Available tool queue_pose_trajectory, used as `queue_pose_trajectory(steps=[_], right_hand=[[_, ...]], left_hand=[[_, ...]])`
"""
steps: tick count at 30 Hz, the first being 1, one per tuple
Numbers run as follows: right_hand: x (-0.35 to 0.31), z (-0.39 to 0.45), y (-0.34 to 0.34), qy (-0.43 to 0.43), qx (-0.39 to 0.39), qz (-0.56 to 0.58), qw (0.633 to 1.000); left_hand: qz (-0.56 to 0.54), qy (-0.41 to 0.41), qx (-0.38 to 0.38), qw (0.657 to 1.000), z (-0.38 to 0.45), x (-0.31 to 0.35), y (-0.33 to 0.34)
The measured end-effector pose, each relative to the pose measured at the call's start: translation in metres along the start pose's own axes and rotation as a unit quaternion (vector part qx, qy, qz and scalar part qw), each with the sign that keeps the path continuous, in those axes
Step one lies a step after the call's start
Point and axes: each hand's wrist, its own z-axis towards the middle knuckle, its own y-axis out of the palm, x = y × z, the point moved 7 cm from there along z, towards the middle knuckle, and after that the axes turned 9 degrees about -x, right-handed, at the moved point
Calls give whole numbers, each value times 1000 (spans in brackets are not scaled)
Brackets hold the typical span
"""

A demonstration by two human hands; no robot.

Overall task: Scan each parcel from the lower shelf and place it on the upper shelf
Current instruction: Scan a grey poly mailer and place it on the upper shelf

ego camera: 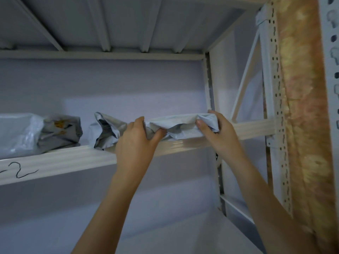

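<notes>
1. Parcel (183, 128) lies at the front edge of the upper shelf (73, 160), beside the right post, likely being seated there.
2. Left hand (135, 138) pinches its crumpled near edge, thumb underneath.
3. Right hand (218, 132) grips the right end, fingers curled over, steadying the soft bag.
4. Two other bags (55, 131) sit further left.

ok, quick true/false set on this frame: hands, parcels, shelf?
1. Both hands grip the same grey parcel. True; left hand, right hand.
2. That parcel lies on the floor. False: it sits at the front edge of the shelf.
3. Another grey parcel lies further left. True.
4. The shelf beam is blank. False: a handwritten "2" marks it.
5. The right hand holds a scanner. False: only the parcel.
</notes>
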Motion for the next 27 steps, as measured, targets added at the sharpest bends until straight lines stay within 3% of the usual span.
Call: queue_pose_trajectory(steps=[3,5,7,10,17,21,27], right_hand=[[-13,-7,-6,-64,73,-106,990],[-36,-27,-8,-206,134,-208,947],[-47,-47,3,-303,139,-288,898],[-41,-46,27,-288,94,-356,884],[-3,-30,57,-205,18,-435,877],[-2,-26,60,-207,11,-405,890],[4,-95,70,-294,86,-184,934]], left_hand=[[70,-5,12,997,-1,2,5],[115,58,81,988,-15,9,-1],[170,143,164,961,-36,21,-4],[248,196,138,939,-43,31,20],[322,134,63,935,-22,9,62],[305,118,56,944,-25,7,61],[259,155,117,946,-101,-21,43]])
